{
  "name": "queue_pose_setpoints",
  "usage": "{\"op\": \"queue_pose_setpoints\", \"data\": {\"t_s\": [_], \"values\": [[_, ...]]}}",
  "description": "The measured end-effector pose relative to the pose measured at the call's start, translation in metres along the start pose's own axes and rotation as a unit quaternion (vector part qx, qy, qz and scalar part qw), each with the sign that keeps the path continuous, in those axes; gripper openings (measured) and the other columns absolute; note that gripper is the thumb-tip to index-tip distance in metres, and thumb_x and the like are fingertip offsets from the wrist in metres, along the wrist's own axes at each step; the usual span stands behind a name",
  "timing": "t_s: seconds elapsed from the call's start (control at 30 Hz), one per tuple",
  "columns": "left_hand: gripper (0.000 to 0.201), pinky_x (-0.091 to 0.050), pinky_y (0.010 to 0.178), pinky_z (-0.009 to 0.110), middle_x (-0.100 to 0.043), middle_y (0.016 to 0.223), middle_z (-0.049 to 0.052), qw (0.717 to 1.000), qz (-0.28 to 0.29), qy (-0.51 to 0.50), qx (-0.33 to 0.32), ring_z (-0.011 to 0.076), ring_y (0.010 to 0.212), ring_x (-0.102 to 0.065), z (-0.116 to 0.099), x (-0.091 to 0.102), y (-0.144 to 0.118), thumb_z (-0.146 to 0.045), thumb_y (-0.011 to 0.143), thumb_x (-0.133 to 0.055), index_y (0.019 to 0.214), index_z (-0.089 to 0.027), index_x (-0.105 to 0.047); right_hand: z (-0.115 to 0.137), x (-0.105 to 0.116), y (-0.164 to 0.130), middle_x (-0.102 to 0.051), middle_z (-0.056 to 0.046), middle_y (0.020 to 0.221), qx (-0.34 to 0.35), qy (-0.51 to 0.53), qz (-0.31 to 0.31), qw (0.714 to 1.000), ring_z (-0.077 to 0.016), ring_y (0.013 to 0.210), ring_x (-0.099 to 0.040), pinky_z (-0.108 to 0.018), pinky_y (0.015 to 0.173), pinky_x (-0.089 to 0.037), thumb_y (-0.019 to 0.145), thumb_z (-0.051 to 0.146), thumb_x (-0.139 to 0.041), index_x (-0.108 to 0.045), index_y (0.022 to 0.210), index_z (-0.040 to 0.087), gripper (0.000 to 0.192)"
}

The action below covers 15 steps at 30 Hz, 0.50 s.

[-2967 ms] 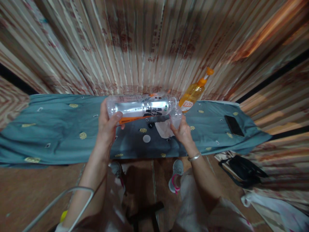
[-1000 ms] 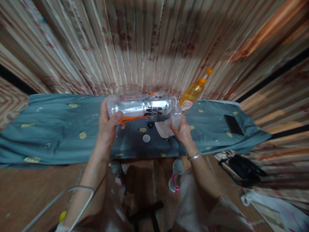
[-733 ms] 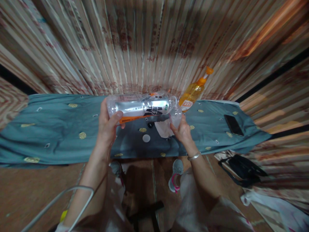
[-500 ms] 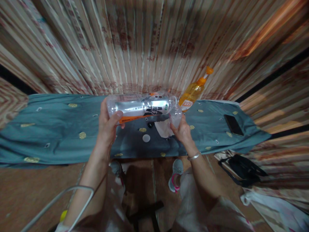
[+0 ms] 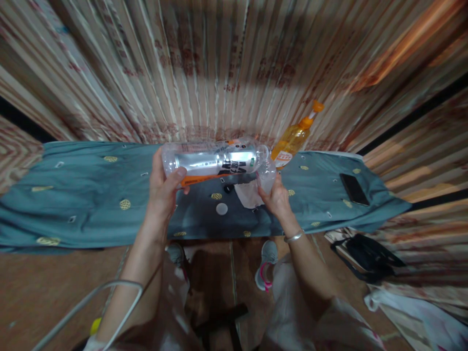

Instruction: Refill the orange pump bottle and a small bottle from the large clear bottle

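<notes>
My left hand (image 5: 164,180) is wrapped round the base of a large clear plastic bottle (image 5: 204,161), which lies on its side in the air with a silver and orange label. Its neck points right and meets a small clear plastic bottle (image 5: 266,175). That small bottle is in the closed fingers of my right hand (image 5: 276,197), tilted with its upper end at the big bottle's mouth. Below them, a white tissue (image 5: 247,195), a small black object (image 5: 228,188) and a round white cap (image 5: 221,209) lie on the cloth.
A yellow pump bottle (image 5: 290,144) stands behind my right hand. A black phone (image 5: 354,189) rests toward the right end of the teal-covered table (image 5: 91,195). Striped curtains (image 5: 219,68) hang behind. A black bag (image 5: 365,256) sits low at the right.
</notes>
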<state>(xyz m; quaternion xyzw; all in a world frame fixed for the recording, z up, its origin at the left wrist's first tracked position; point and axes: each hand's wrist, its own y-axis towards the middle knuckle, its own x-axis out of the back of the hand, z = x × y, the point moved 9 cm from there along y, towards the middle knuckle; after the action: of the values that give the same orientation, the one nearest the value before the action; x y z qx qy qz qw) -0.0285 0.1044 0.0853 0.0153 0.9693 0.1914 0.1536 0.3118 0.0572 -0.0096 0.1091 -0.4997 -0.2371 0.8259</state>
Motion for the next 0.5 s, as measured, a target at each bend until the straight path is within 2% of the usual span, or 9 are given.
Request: {"op": "queue_pose_setpoints", "data": {"t_s": [0.13, 0.27, 0.43, 0.5], "values": [[0.061, -0.035, 0.037, 0.02, -0.067, 0.101, 0.003, 1.0, 0.01, 0.006, -0.008, 0.015, 0.063, -0.06, -0.0008, -0.0007, -0.0001, -0.053, 0.07, -0.089, 0.12, -0.029, -0.065, 0.0022, 0.0015, -0.0003, -0.079, -0.022, 0.112, 0.017, 0.008, -0.008, 1.0, -0.0363, 0.098, -0.078, -0.048, 0.083, -0.063, 0.09, 0.032, -0.067, -0.046, 0.147, 0.01, 0.065], [0.066, -0.034, 0.04, 0.021, -0.067, 0.103, 0.004, 1.0, 0.012, 0.023, 0.001, 0.0199, 0.072, -0.063, 0.0015, -0.0002, -0.0004, -0.057, 0.071, -0.088, 0.124, -0.029, -0.062, 0.002, 0.0012, 0.0, -0.078, -0.023, 0.116, 0.014, 0.006, -0.012, 1.0, -0.0355, 0.1, -0.078, -0.048, 0.086, -0.063, 0.089, 0.03, -0.068, -0.046, 0.148, 0.009, 0.066], [0.067, -0.034, 0.039, 0.02, -0.067, 0.103, 0.002, 1.0, 0.005, 0.019, 0.007, 0.0152, 0.067, -0.057, 0.0012, 0.0003, -0.0007, -0.057, 0.069, -0.089, 0.123, -0.029, -0.061, -0.0001, -0.0009, 0.0002, -0.078, -0.024, 0.115, 0.0, -0.004, -0.003, 1.0, -0.0367, 0.1, -0.078, -0.049, 0.087, -0.063, 0.088, 0.03, -0.068, -0.043, 0.149, 0.006, 0.07], [0.069, -0.034, 0.04, 0.02, -0.066, 0.103, 0.003, 1.0, 0.005, 0.024, 0.009, 0.0165, 0.069, -0.059, 0.0014, 0.0005, -0.0006, -0.058, 0.068, -0.089, 0.124, -0.028, -0.061, 0.0008, -0.0004, -0.0001, -0.078, -0.024, 0.114, 0.006, 0.008, -0.006, 1.0, -0.0376, 0.099, -0.078, -0.05, 0.086, -0.063, 0.088, 0.03, -0.068, -0.044, 0.149, 0.008, 0.069]]}}
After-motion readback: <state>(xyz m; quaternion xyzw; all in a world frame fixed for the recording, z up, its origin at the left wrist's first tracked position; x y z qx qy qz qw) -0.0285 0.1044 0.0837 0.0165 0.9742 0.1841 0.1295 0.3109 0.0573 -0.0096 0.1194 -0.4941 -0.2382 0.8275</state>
